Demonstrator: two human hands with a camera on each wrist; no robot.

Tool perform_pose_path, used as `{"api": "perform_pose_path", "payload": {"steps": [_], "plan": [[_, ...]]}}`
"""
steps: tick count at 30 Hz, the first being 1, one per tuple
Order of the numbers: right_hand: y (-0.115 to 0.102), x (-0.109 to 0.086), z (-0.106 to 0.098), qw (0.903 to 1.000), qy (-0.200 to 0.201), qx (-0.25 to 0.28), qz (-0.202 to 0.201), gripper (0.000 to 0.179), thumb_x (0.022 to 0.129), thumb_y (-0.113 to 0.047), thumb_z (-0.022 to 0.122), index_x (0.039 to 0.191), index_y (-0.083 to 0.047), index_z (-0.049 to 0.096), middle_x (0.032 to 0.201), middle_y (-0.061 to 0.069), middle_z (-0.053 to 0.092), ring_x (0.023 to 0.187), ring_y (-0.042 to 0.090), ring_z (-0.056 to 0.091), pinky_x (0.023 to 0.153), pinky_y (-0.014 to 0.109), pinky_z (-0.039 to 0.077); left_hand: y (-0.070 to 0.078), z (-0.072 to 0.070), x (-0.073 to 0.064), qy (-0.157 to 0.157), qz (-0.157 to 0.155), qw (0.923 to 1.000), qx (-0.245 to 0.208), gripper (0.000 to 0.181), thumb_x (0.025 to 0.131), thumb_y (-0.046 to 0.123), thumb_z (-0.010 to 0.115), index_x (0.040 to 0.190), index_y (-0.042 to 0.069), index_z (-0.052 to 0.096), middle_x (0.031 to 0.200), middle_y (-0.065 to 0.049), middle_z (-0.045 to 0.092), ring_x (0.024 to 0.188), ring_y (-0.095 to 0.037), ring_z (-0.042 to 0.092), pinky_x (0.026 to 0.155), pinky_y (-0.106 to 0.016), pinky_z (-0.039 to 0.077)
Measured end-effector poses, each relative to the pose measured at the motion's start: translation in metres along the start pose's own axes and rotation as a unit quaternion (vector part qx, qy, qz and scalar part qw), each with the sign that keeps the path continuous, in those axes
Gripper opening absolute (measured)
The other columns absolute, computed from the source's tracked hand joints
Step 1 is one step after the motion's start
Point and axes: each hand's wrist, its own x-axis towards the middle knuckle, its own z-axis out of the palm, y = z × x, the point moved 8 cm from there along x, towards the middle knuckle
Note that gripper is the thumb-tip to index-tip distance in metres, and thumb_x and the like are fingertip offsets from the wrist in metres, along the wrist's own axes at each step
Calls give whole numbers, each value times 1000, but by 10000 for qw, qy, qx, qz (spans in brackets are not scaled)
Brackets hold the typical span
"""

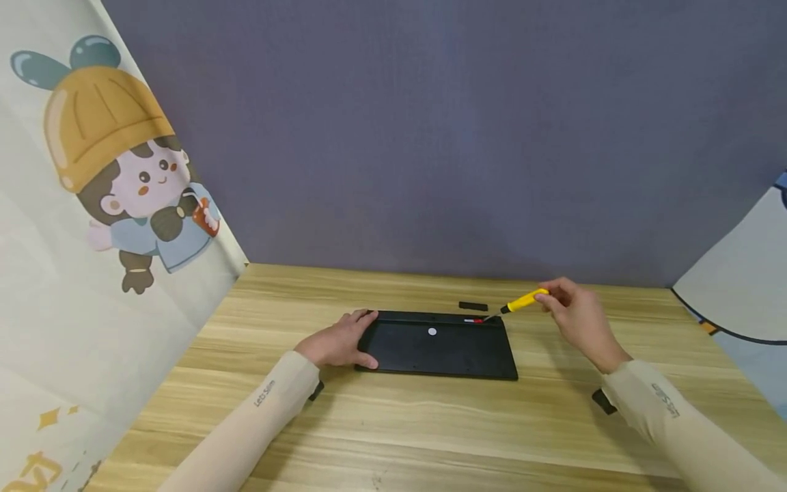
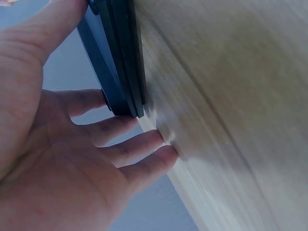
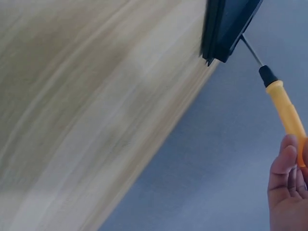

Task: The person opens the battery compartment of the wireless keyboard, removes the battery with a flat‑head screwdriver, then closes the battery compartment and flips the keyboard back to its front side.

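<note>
A black keyboard (image 1: 443, 352) lies underside up on the wooden table, with a round white sticker (image 1: 432, 331) on it. My left hand (image 1: 341, 339) holds its left end, thumb at the near edge and fingers at the far corner; the left wrist view shows fingertips (image 2: 168, 151) reaching the tabletop. My right hand (image 1: 578, 318) grips a screwdriver (image 1: 525, 301) by the end of its yellow handle. The metal shaft slants down to the keyboard's far right, its tip right at a small red-and-white battery (image 1: 476, 320) in a slot along the raised far strip.
Just beyond the keyboard lies a small black cover (image 1: 473, 306). A grey-blue cloth (image 1: 430, 137) hangs behind the table, and a white cloth with cartoon prints (image 1: 49, 273) hangs at the left. Small dark pieces (image 1: 604, 401) show beside both sleeves.
</note>
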Motion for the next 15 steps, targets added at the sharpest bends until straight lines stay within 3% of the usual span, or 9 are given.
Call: {"api": "perform_pose_path", "payload": {"steps": [8,15], "plan": [[8,-1,-1,9994,-127,52,308,15,95,-6,67,104,6,66,85,21,70,60,4,59,49,21,49,-1,-3,-3,33,60,10000,-10,98,86,44,76,161,15,20,164,-17,16,149,-41,16,112,-55,32],[18,-2,-1,9970,-359,-142,666,27,101,-22,62,99,4,65,73,14,67,52,10,51,39,25,36,-2,-3,-4,18,49,10000,-64,98,85,44,77,161,16,20,164,-16,15,150,-40,16,112,-55,32]]}}
